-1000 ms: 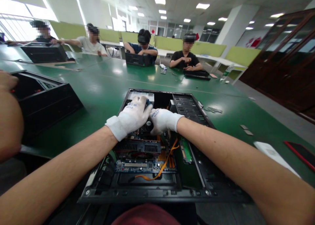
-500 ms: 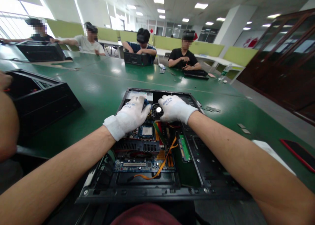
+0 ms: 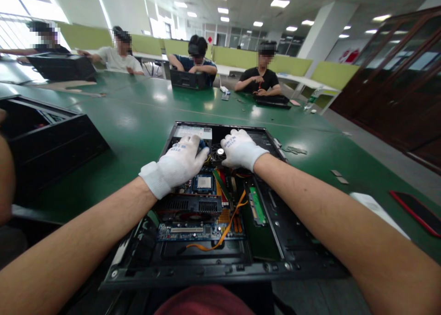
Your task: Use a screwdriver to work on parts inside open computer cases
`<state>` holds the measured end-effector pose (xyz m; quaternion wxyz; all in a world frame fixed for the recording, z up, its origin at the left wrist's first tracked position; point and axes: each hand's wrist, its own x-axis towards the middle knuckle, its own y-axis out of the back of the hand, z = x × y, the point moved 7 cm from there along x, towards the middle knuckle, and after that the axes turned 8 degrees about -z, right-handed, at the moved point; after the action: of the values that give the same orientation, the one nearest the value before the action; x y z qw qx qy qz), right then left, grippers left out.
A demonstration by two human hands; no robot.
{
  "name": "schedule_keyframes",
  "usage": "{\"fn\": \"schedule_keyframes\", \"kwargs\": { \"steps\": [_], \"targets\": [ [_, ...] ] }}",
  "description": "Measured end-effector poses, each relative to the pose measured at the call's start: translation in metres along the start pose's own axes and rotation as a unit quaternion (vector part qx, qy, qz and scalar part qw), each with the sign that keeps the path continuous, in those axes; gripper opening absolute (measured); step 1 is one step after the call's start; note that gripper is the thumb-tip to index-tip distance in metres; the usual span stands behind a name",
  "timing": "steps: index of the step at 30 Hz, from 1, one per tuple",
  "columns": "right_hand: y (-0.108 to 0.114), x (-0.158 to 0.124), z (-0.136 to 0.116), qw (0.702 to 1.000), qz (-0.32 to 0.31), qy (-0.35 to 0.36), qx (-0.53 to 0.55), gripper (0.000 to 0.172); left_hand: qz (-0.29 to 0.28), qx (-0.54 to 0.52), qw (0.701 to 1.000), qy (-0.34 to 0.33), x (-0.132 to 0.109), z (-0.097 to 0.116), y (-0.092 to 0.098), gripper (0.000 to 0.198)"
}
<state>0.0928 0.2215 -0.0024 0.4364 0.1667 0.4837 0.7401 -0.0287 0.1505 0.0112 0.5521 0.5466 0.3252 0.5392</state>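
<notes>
In the head view an opened black computer case [image 3: 193,271] lies flat in front of me, its inside facing up. My left hand [image 3: 181,161], in a white glove, is curled near the power supply [image 3: 193,132]. Something small and blue [image 3: 203,145] shows between its thumb and fingers; I cannot make out what it is. My right hand [image 3: 241,150], gloved too, has its fingers closed at the right side of a black cooling fan [image 3: 219,153] with a white centre. Nearer me are a bare processor [image 3: 204,182], a graphics card [image 3: 189,208] and an orange cable [image 3: 223,234].
Metal brackets [image 3: 296,150] and small plates [image 3: 339,176] lie to the right on the green table [image 3: 144,122], beside a red-edged phone [image 3: 415,211]. Another black case [image 3: 65,145] stands at left, with a person's arm beside it. Several people work across the table.
The view has shifted slightly. Both hands stay in nearly the same places over the case, and the fan remains between them.
</notes>
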Motion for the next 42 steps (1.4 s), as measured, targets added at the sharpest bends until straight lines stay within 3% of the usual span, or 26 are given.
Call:
{"fn": "schedule_keyframes", "kwargs": {
  "steps": [19, 26, 34, 42],
  "targets": [
    [0.0, 0.0, -0.001, 0.999, -0.02, 0.001, 0.032, 0.043, -0.044, 0.014, 0.998, 0.036, -0.002, 0.0, -0.001, 0.037],
    [-0.001, -0.001, 0.003, 0.999, -0.001, -0.001, 0.05, 0.048, -0.044, 0.031, 0.998, 0.038, -0.002, 0.001, -0.001, 0.035],
    [0.001, -0.011, -0.003, 0.996, 0.007, 0.072, 0.043, 0.055, -0.032, 0.026, 0.999, 0.029, -0.001, -0.002, -0.002, 0.037],
    [0.004, -0.018, -0.013, 0.989, 0.064, 0.134, 0.004, 0.047, -0.04, 0.025, 0.998, 0.035, 0.0, -0.002, -0.002, 0.038]
  ]
}}
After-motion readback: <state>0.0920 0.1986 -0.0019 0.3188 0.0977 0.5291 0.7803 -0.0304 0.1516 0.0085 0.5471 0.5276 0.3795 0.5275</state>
